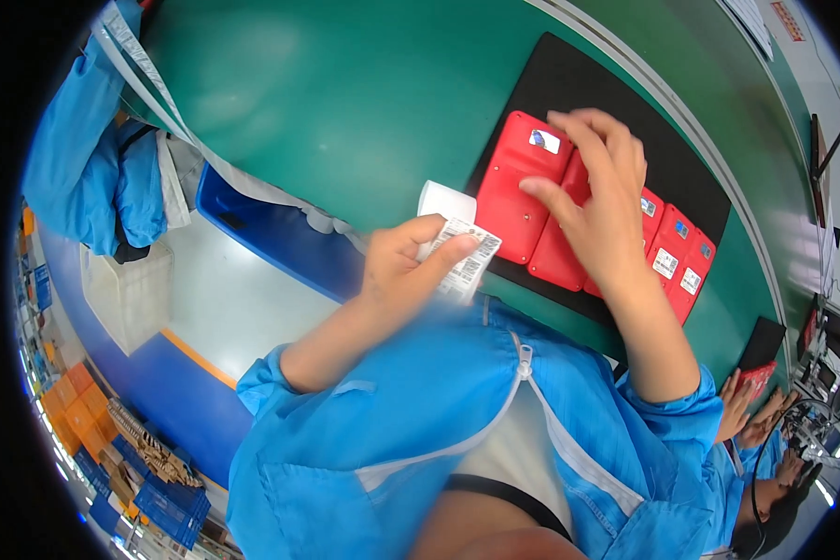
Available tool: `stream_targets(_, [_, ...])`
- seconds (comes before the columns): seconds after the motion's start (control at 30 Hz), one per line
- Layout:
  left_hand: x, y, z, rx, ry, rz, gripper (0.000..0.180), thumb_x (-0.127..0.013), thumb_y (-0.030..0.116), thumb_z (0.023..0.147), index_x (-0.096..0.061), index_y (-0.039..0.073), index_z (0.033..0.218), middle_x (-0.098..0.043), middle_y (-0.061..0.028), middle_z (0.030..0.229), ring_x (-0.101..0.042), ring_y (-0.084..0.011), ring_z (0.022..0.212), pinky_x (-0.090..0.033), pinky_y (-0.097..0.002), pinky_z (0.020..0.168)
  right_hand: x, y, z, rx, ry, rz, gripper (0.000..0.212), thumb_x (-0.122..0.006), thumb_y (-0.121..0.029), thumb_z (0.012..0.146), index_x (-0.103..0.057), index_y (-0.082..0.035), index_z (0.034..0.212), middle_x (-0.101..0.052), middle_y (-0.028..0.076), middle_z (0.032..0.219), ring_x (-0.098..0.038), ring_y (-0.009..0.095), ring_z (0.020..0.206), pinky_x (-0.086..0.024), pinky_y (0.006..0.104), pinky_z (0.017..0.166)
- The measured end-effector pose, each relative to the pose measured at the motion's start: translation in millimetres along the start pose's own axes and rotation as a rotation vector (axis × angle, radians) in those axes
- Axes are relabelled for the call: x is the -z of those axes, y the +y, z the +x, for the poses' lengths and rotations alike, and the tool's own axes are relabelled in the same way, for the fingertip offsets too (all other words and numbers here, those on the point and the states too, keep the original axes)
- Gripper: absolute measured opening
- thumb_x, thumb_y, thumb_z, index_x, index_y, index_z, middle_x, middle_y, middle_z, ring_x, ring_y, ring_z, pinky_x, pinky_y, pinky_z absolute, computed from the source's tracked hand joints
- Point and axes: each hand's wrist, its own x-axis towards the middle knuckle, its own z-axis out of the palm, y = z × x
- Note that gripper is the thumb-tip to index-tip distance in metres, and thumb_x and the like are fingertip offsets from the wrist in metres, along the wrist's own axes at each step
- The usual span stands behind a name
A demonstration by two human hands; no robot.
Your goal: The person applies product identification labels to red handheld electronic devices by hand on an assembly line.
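Note:
My left hand (397, 266) pinches a strip of white printed labels (471, 254) between thumb and fingers; a curled white part of the strip rises behind it. Several flat red cases (506, 207) lie side by side on a black mat (569, 70). The leftmost has a small shiny sticker (544, 141) near its far end, and the cases farther right also bear white labels (665, 263). Above the second and third cases hovers my right hand (599, 191), thumb and fingers apart, with nothing visible in it. It partly hides those cases; whether it touches them I cannot tell.
The green tabletop (327, 93) spreads around the mat. Left of me are a blue bin (252, 219), a whitish crate (131, 294) and a person in blue (89, 168). At the right, another person's hands (735, 406) hold a red case (759, 377).

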Motion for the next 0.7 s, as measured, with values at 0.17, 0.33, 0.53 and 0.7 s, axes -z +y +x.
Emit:
stream_targets(0.17, [-3,1,1,0.038,-0.016,-0.046,0.019,-0.053,0.011,0.087,-0.055,-0.008,0.089,-0.063,-0.0146,0.075,-0.064,-0.0169,0.059,-0.054,-0.0254,0.047,-10,-33,-39,-0.481,-0.183,1.285,0.012,-0.062,0.007,0.077,-0.058,0.004,0.088,-0.059,0.008,0.085,-0.057,0.009,0.071,-0.046,0.019,0.061])
stream_targets(0.33, [-4,8,-3,0.078,-0.054,0.066,0.017,-0.06,0.012,0.083,-0.06,-0.004,0.089,-0.064,-0.0095,0.071,-0.061,-0.0117,0.055,-0.05,-0.0235,0.048,-15,-27,-39,-0.153,0.123,0.768,0.005,-0.064,0.003,0.077,-0.061,0.004,0.081,-0.063,0.008,0.078,-0.06,0.012,0.071,-0.049,0.0217,0.062])
stream_targets(0.53, [5,10,-2,0.048,-0.105,0.024,0.016,-0.051,0.008,0.087,-0.053,-0.006,0.094,-0.064,-0.0155,0.076,-0.064,-0.0163,0.063,-0.053,-0.0245,0.049,1,-8,-10,-0.709,-0.024,0.953,0.01,-0.064,-0.004,0.08,-0.06,0.005,0.083,-0.063,0.009,0.068,-0.061,0.011,0.057,-0.05,0.0211,0.053])
stream_targets(0.7, [13,8,0,0.018,-0.17,0.002,0.014,-0.046,0.007,0.09,-0.05,-0.005,0.095,-0.064,-0.0178,0.078,-0.065,-0.0188,0.067,-0.054,-0.0255,0.054,-4,-10,-11,-0.791,-0.054,0.826,0.012,-0.067,-0.008,0.078,-0.062,0.003,0.08,-0.062,0.007,0.065,-0.06,0.009,0.055,-0.049,0.0191,0.05])
